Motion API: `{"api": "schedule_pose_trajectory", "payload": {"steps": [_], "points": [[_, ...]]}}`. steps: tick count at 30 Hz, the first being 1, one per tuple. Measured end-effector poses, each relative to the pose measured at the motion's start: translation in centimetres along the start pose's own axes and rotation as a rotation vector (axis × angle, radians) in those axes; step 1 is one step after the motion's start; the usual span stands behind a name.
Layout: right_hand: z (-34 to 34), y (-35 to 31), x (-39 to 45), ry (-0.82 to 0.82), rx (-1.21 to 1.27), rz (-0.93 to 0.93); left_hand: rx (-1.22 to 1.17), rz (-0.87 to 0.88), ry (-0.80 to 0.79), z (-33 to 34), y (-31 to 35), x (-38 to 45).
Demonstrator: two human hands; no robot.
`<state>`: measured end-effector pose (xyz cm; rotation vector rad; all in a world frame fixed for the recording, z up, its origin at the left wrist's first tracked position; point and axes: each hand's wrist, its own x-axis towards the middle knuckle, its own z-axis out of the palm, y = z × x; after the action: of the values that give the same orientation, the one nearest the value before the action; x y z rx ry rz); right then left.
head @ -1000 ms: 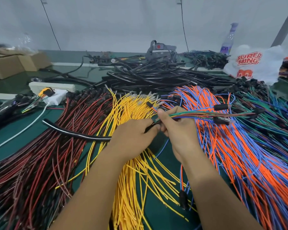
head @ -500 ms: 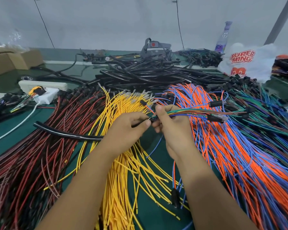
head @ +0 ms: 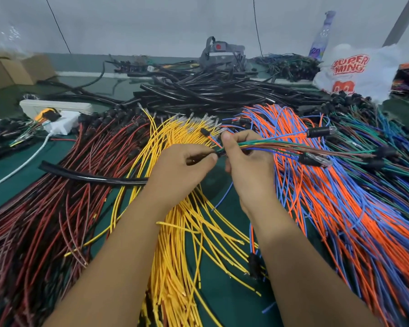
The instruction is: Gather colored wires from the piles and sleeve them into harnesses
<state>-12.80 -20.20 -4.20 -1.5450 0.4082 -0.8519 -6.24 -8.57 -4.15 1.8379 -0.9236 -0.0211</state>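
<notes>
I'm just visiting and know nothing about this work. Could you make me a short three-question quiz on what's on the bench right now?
1. True or false: the left hand holds a black sleeve.
2. Which wire pile lies directly under the forearms? A red, B yellow, C orange and blue.
3. Fill in: the right hand pinches a mixed wire bundle that runs off to the person's ____.

Key: 1 true; 2 B; 3 right.

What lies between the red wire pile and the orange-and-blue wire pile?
In the head view, the yellow wire pile lies between the red wire pile and the orange-and-blue wire pile.
</notes>
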Motion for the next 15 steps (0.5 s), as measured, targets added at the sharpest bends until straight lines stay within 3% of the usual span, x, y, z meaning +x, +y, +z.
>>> {"api": "schedule_pose_trajectory", "payload": {"steps": [7,15], "points": [[-0.11,-0.43,-0.37,-0.148,0.139,0.06,0.17,-0.013,0.09,-0.21,-0.24,0.11],[-0.34,-0.1,0.19,-0.001,0.201,0.072,0.415,0.106,0.039,-0.6,-0.65,0.19]]}}
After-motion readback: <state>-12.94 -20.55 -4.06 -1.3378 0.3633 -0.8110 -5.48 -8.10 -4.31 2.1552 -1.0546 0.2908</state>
